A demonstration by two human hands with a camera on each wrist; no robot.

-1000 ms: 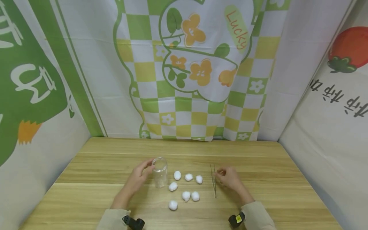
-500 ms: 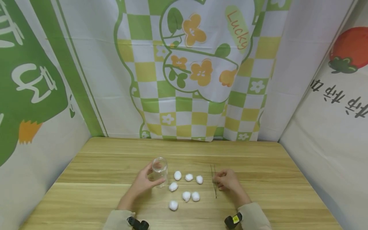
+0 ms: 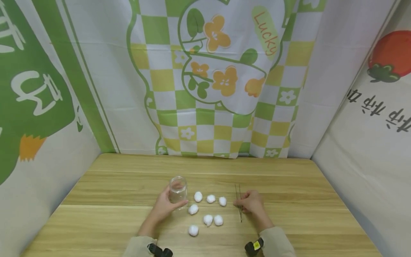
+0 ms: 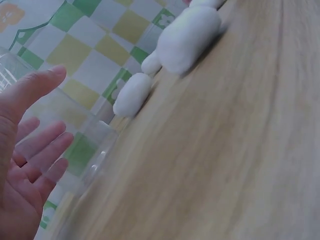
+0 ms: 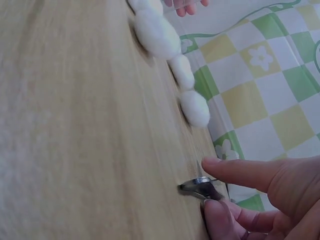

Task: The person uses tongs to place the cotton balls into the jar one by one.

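Observation:
My left hand point(image 3: 164, 205) curls round a clear jar point(image 3: 178, 189), the thumb on the near side and the fingers behind it. In the left wrist view those fingers point(image 4: 50, 145) show through the jar's wall. My right hand point(image 3: 253, 204) is at a pair of metal tweezers point(image 3: 240, 211) lying lengthwise on the table. Seen from the right wrist, the tweezers' shiny end point(image 5: 200, 188) sits between the thumb and the forefinger point(image 5: 245, 172). Several white cotton balls point(image 3: 208, 219) are spread between the two hands, nearer the jar.
Everything stands on a wood-grain table point(image 3: 106, 185). A checked curtain point(image 3: 205, 135) hangs along its back edge, with printed cloth point(image 3: 363, 150) at the right side and more at the left. Each wrist carries a small black camera point(image 3: 253, 247).
My left hand has come round the jar, its thumb moving to the near side. My right hand has shifted left and brought its fingers onto the tweezers. The cotton balls stay put.

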